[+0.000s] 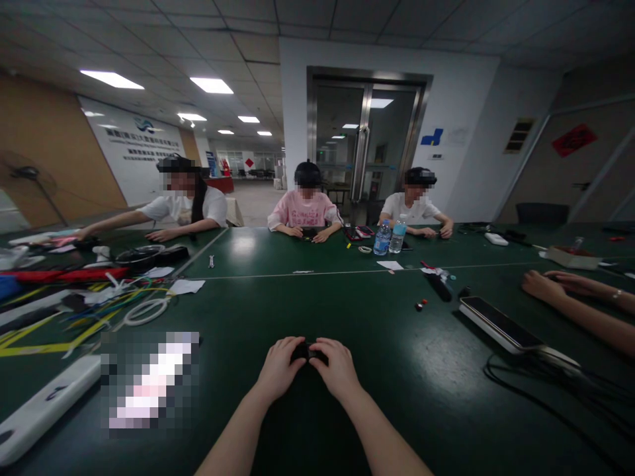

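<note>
Both hands, left hand (278, 370) and right hand (337, 367), pinch a small dark object (308, 352), mostly hidden by curled fingers.

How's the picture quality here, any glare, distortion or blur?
Head view: dim overall; the ceiling lights glare and reflect on the green table; wide-angle lens bends the edges; a pixelated patch hides something at left; the small dark object between both hands is too dark to identify.
</note>
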`<state>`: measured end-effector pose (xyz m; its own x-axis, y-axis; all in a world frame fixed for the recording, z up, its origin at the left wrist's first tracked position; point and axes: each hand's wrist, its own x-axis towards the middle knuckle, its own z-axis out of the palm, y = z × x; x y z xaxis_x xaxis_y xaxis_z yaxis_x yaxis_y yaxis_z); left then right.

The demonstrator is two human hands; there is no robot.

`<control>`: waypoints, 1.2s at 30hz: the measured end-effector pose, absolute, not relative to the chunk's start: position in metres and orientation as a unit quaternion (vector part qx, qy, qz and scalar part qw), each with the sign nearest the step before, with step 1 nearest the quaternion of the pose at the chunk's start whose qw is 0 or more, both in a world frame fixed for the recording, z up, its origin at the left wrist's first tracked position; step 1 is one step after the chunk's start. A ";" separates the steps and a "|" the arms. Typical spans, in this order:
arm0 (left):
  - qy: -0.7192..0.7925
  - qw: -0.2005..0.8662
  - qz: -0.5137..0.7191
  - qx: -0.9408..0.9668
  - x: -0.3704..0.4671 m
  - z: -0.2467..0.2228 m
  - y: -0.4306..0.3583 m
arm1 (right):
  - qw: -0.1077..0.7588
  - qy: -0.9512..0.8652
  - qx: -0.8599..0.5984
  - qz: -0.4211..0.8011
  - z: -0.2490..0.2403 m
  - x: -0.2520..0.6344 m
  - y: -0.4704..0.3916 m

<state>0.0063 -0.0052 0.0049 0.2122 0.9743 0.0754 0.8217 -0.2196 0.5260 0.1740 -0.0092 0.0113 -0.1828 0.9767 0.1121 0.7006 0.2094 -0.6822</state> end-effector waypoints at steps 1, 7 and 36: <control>0.595 0.191 0.199 0.755 0.006 0.005 -0.005 | 0.274 -0.727 -0.578 0.249 0.012 0.174 -0.009; 0.596 0.193 0.192 0.756 0.006 0.008 -0.007 | 0.271 -0.729 -0.573 0.259 0.013 0.177 -0.011; 0.599 0.186 0.192 0.755 0.008 0.007 -0.007 | 0.260 -0.730 -0.568 0.277 0.020 0.180 -0.014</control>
